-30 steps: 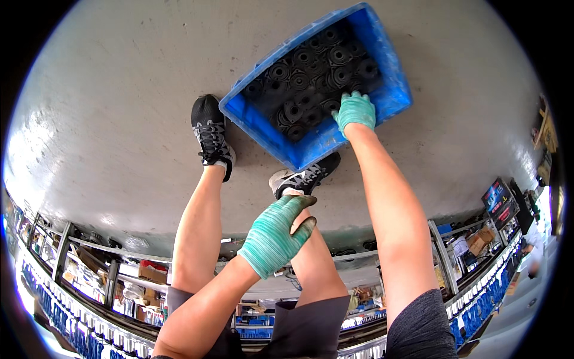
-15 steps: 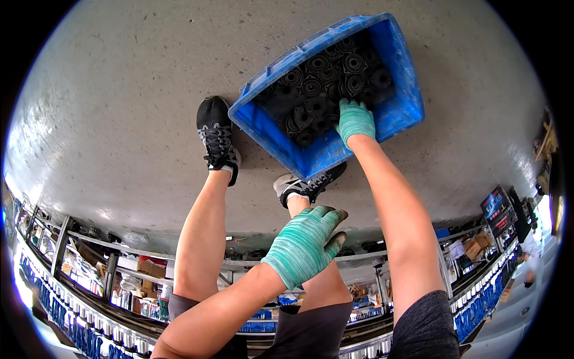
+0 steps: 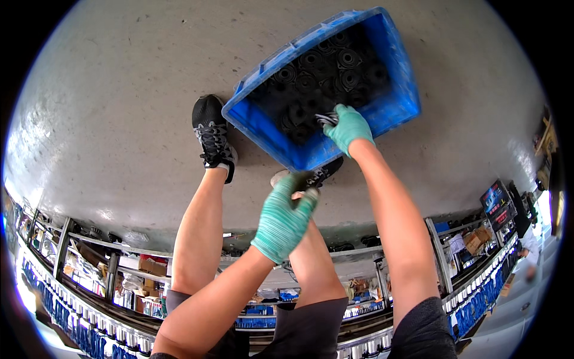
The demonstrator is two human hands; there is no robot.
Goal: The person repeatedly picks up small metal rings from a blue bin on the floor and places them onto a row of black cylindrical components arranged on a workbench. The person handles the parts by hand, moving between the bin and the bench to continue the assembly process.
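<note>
"How are our fingers?"
"Our right hand [image 3: 351,128] pinches a metal part [image 3: 325,119] over the blue bin [image 3: 405,90]; our left hand's [image 3: 281,224] thumb stands apart."
"How far along?"
"One part grasped; many dark parts [image 3: 348,58] remain inside."

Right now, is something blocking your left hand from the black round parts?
Yes: the near wall of the blue bin stands between the left hand and the black round parts. The right hand reaches over it, holding a blurred part.
</note>
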